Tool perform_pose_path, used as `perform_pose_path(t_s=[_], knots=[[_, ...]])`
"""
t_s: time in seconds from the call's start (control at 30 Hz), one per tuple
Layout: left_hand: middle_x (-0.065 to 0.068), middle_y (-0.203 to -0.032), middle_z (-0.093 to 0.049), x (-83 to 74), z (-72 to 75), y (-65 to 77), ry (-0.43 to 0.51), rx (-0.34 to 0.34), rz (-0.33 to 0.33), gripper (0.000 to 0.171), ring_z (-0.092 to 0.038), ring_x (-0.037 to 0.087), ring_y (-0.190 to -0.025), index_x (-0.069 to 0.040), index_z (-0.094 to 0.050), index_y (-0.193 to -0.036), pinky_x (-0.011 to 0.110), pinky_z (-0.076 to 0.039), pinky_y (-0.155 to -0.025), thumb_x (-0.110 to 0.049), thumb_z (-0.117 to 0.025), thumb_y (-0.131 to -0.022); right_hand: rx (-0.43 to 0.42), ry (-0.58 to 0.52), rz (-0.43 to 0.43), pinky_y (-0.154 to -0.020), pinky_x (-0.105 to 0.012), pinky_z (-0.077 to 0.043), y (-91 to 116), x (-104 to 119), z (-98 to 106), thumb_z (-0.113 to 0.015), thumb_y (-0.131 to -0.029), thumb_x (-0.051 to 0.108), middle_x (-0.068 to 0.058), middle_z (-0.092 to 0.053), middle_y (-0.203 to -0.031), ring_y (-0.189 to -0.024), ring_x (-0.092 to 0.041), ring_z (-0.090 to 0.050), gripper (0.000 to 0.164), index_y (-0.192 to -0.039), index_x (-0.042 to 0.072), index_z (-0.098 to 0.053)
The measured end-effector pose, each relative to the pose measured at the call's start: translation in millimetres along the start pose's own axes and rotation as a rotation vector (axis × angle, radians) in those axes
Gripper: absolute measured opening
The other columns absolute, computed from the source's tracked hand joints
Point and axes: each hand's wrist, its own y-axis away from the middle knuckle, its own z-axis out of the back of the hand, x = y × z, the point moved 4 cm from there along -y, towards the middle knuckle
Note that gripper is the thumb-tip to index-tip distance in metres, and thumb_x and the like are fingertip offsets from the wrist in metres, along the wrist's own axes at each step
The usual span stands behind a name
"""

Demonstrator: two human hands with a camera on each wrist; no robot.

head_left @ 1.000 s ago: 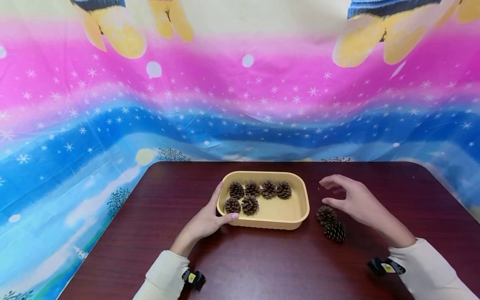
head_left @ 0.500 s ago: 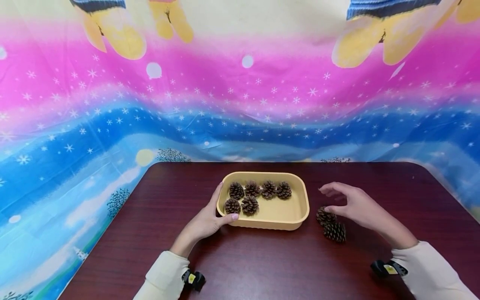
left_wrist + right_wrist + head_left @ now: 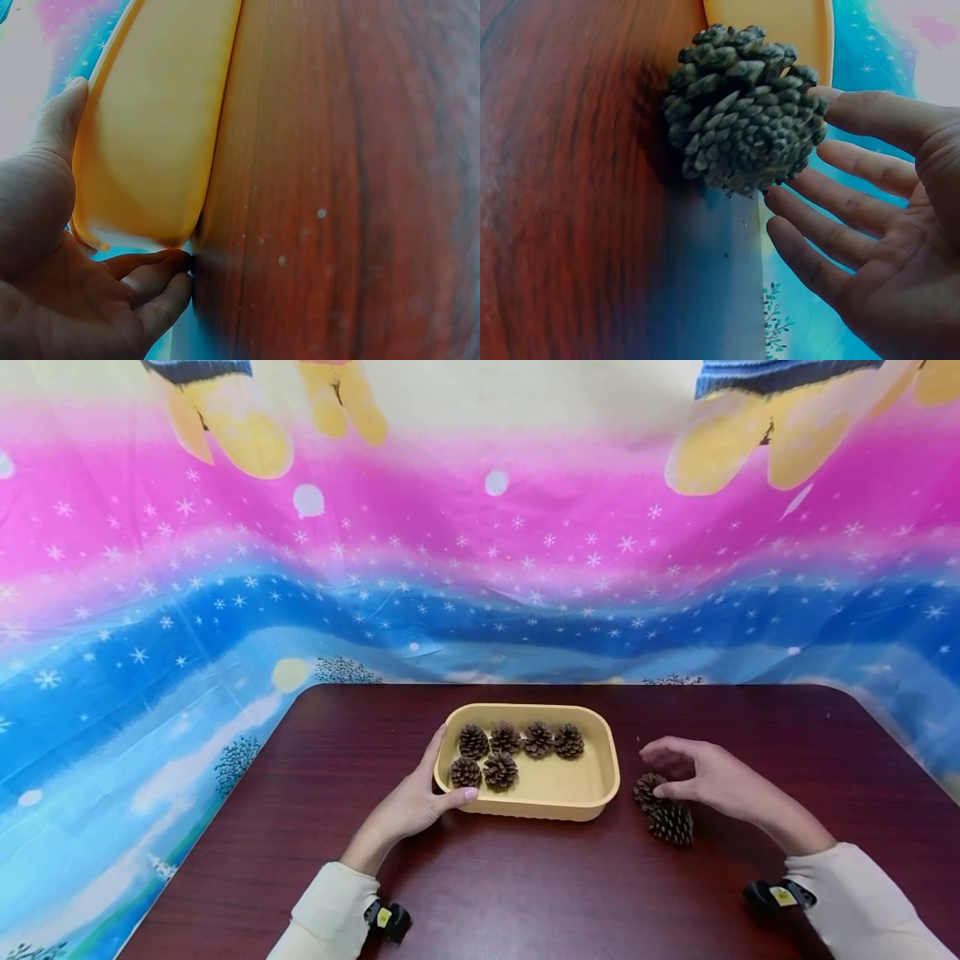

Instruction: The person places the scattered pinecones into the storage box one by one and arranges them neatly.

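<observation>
A pale yellow plastic tray (image 3: 562, 789) stands on the table, with several pine cones (image 3: 500, 770) grouped mostly in its left and back parts. My left hand (image 3: 408, 802) holds the tray's left end, thumb over the front rim and fingers along the outer wall. To the right of the tray lie two pine cones, the farther one (image 3: 647, 791) close against the nearer one (image 3: 671, 824). My right hand (image 3: 716, 781) is over the farther cone, its thumb overlapping it and its fingers spread beyond. In the right wrist view, the large scaly pine cone (image 3: 742, 120) partly hides the fingertips.
The dark red wooden table (image 3: 525, 893) extends around the tray, its far edge just behind it. A colourful snowflake-patterned cloth (image 3: 480, 560) hangs behind the table and along both sides.
My right hand has come down toward the two pine cones on the table, its thumb now over the farther one. My left hand and the tray stay in place.
</observation>
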Motion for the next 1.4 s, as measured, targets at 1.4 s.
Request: perform_pose_path(t_s=[1.4], knots=[[0.024,-0.154,-0.052,1.7,0.4,-0.1,-0.011,-0.011,0.009,0.112,-0.059,0.036,-0.131,-0.036,-0.005,-0.17,0.061,-0.041,-0.113,-0.043,-0.083,-0.089,-0.101,0.126,-0.062,-0.088,-0.027,-0.054,-1,1,12,-0.08,-0.094,0.029,-0.003,-0.076,-0.118,-0.107,-0.011,-0.066,0.033,-0.123,0.016,-0.074]])
